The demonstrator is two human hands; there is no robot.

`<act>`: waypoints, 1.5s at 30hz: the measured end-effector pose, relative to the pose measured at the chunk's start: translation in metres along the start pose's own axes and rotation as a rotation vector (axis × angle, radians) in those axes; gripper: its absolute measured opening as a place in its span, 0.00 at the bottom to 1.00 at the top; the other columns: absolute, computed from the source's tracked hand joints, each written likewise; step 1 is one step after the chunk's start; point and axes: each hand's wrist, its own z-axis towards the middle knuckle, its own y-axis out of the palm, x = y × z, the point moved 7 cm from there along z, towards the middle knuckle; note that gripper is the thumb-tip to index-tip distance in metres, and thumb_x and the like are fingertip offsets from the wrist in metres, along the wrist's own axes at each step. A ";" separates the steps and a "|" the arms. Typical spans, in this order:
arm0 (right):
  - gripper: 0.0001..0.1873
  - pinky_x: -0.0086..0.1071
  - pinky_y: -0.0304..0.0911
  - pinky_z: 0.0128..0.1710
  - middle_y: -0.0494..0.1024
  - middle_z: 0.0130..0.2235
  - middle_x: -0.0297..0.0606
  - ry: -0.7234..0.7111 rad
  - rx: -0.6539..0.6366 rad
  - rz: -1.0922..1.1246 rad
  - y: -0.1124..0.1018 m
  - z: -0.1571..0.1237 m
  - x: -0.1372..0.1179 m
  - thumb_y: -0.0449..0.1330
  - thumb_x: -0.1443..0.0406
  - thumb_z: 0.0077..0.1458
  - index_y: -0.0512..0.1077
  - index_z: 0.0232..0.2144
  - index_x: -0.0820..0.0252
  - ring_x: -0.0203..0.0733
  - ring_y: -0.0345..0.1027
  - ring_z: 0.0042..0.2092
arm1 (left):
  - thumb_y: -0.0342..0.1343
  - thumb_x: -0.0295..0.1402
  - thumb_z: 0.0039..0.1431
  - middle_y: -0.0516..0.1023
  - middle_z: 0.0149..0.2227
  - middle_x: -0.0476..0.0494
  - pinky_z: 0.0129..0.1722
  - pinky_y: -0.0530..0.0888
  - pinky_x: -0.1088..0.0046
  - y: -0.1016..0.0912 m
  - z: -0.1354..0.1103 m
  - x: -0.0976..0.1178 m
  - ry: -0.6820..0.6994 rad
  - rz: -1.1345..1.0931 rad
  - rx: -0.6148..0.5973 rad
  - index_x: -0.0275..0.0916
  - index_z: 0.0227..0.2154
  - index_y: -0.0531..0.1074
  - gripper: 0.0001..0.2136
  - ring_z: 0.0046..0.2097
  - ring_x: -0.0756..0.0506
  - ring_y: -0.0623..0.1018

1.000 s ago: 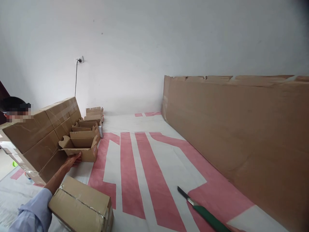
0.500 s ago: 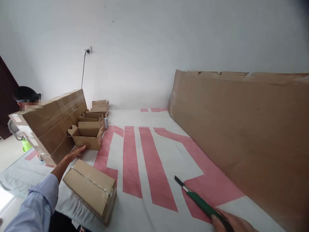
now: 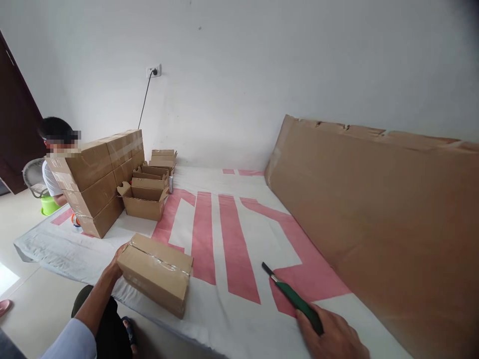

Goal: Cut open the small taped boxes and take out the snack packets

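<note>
Left hand at the taped box, knife in the right hand.
The left hand (image 3: pixel 117 260), which half a second earlier reached to the nearest open box (image 3: pixel 144 205), now touches the far-left end of the taped box (image 3: pixel 157 271); its fingers are partly hidden there, so their opening and hold cannot be told. The taped box lies near the front edge of the cloth-covered worktop (image 3: pixel 232 319), tape seam upward. The right hand (image 3: pixel 331 334), showing more fully than before, has its fingers closed round the handle of the green knife (image 3: pixel 295 299) (dark blade tip pointing away, well apart from the taped box). The stacked cartons (image 3: pixel 88 174) stand behind, at left.
</note>
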 end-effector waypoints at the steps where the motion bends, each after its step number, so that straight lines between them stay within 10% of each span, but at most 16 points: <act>1: 0.24 0.49 0.69 0.38 0.83 0.40 0.48 0.002 -0.004 0.004 0.000 0.000 0.000 0.52 0.48 0.65 0.80 0.41 0.56 0.61 0.76 0.41 | 0.63 0.67 0.45 0.87 0.41 0.35 0.45 0.80 0.57 0.008 -0.004 0.000 0.028 -0.025 0.004 0.39 0.40 0.81 0.34 0.48 0.29 0.84; 10: 0.31 0.51 0.69 0.42 0.83 0.42 0.54 0.027 -0.060 -0.005 0.009 -0.005 0.009 0.47 0.46 0.67 0.80 0.45 0.63 0.63 0.75 0.44 | 0.70 0.62 0.45 0.86 0.55 0.33 0.55 0.77 0.58 0.047 -0.058 0.022 0.189 -0.319 0.060 0.36 0.54 0.80 0.40 0.59 0.27 0.81; 16: 0.32 0.53 0.69 0.46 0.82 0.46 0.57 0.106 -0.108 -0.036 0.017 -0.008 0.014 0.44 0.48 0.66 0.79 0.49 0.63 0.65 0.74 0.48 | 0.75 0.51 0.49 0.77 0.68 0.34 0.64 0.71 0.56 0.036 -0.091 0.049 0.345 -0.496 0.007 0.40 0.39 0.83 0.22 0.71 0.26 0.71; 38: 0.23 0.55 0.70 0.43 0.82 0.42 0.52 0.205 -0.109 0.112 0.009 0.007 0.004 0.47 0.48 0.60 0.77 0.37 0.51 0.66 0.77 0.44 | 0.68 0.40 0.55 0.78 0.66 0.38 0.65 0.68 0.57 0.048 -0.084 0.053 0.359 -0.431 -0.241 0.42 0.45 0.82 0.15 0.67 0.29 0.74; 42: 0.23 0.48 0.71 0.40 0.80 0.36 0.47 0.364 -0.196 0.396 -0.017 0.030 -0.032 0.49 0.45 0.60 0.74 0.35 0.52 0.59 0.76 0.40 | 0.64 0.32 0.52 0.77 0.67 0.41 0.66 0.66 0.57 0.052 -0.083 0.051 0.371 -0.440 -0.294 0.42 0.42 0.80 0.13 0.69 0.30 0.72; 45: 0.28 0.38 0.66 0.32 0.71 0.26 0.34 0.276 -0.429 0.661 -0.041 0.052 -0.112 0.51 0.39 0.65 0.76 0.37 0.53 0.47 0.67 0.30 | 0.60 0.28 0.50 0.76 0.68 0.42 0.66 0.66 0.56 0.055 -0.083 0.049 0.371 -0.440 -0.313 0.42 0.43 0.80 0.15 0.69 0.30 0.72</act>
